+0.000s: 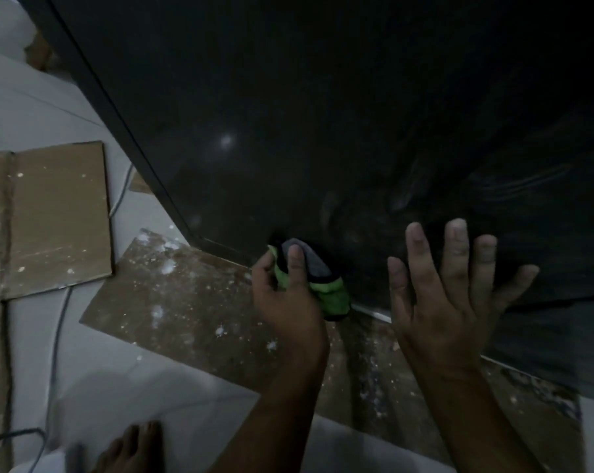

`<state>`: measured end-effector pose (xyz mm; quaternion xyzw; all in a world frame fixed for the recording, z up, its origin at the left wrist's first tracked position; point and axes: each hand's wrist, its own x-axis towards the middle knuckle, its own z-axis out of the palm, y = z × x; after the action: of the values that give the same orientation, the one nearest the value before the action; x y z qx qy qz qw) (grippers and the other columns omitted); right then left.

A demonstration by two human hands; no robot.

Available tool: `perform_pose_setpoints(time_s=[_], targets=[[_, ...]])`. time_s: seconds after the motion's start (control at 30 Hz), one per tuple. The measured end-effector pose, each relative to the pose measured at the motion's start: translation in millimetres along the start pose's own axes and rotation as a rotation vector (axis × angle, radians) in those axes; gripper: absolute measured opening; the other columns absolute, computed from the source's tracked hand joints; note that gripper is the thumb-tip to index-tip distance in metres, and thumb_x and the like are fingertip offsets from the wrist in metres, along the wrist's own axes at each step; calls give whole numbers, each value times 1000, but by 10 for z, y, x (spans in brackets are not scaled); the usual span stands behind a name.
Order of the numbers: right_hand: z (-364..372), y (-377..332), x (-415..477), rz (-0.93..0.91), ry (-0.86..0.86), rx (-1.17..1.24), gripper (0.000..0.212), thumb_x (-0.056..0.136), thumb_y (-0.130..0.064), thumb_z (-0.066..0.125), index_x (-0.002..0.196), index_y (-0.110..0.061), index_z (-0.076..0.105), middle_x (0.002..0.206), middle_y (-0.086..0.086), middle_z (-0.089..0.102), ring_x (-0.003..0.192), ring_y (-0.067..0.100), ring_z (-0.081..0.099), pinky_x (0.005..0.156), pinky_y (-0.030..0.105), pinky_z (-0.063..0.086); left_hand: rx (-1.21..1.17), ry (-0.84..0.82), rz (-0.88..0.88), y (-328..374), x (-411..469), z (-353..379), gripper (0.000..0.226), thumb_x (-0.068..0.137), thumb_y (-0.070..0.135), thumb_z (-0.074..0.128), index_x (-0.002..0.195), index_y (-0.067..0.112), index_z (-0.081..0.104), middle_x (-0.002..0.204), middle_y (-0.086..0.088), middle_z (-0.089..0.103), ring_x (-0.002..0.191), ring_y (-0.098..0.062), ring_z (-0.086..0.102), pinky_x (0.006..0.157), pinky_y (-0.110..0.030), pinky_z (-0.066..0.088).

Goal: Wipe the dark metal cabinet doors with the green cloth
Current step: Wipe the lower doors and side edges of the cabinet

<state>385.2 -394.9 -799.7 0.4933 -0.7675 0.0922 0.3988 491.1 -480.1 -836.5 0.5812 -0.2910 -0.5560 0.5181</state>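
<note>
Green cloth (328,290) is held bunched in left hand (285,295), at cabinet door (288,124) lower edge near its left corner. Right hand (449,295) is spread wide over door's lower part; contact cannot be told. Cloth is best pressed flat and swept in overlapping passes across the smears (404,196).

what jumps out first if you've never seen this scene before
The bright green cloth stands out, bunched in the left hand at the bottom edge of the large dark metal cabinet door. To its right, the right hand is open with fingers spread in front of the door. On the pale floor at left lie flat brown cardboard sheets spattered with white flecks.
</note>
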Motion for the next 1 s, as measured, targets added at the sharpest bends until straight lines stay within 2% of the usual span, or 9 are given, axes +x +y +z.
perform_pose_setpoints(time_s=[0.13,0.2,0.33,0.43,0.6,0.73,0.8,0.9,1.0], targets=[[-230,24,1,31,-25,188,67,101,-35,52,158,-33,17,167,-4,0,153,16,0,119,55,-6,3,-89,53,466,-391,102,44,89,43,67,127,20,62,123,8,66,118,-8,60,99,-41,52],[-394,19,-4,82,-52,334,67,98,-36,50,157,-32,20,167,-5,2,154,20,2,118,58,0,-29,-136,54,666,-628,152,43,90,38,68,131,26,59,130,13,62,123,-2,55,102,-35,50],[-583,26,64,44,-100,491,63,102,-52,30,158,-31,11,167,-10,0,154,18,1,121,55,1,-98,-273,114,1003,-850,173,40,78,21,74,116,29,64,119,7,68,111,-2,64,91,-23,54],[-604,36,220,-23,-27,523,64,105,-51,35,159,-32,7,166,-12,0,151,18,14,122,46,13,-124,-466,157,1274,-938,133,40,74,19,74,114,18,68,113,1,73,106,-8,68,88,-25,56],[-688,115,830,59,318,315,56,96,-39,65,146,-35,38,150,-2,36,109,24,46,80,47,53,4,-811,567,1671,-670,-36,30,96,18,56,125,21,63,127,12,65,116,-10,63,92,-27,54],[-741,-44,1198,12,414,274,54,88,-32,77,135,-31,51,139,1,47,103,21,48,75,43,52,66,-471,783,1857,-188,-103,33,98,7,54,131,7,51,115,19,67,111,-7,64,94,-31,53],[-684,-214,1247,-48,393,197,53,88,-38,74,136,-34,50,140,-3,49,99,18,51,79,39,43,97,-305,795,1840,-16,-128,40,99,8,54,137,7,43,115,16,69,118,-12,62,107,-52,43],[-532,-369,1127,-231,258,101,41,95,-46,62,135,-40,56,141,-13,55,93,14,56,79,39,35,159,-205,798,1700,187,-154,45,99,11,51,142,12,37,123,31,61,127,-23,57,109,-74,18],[-461,-249,894,-415,128,94,43,93,-41,64,136,-40,55,142,-14,55,96,14,52,77,39,33,171,-177,749,1609,294,-172,50,99,12,49,145,20,31,127,19,61,125,-26,56,108,-73,22]])
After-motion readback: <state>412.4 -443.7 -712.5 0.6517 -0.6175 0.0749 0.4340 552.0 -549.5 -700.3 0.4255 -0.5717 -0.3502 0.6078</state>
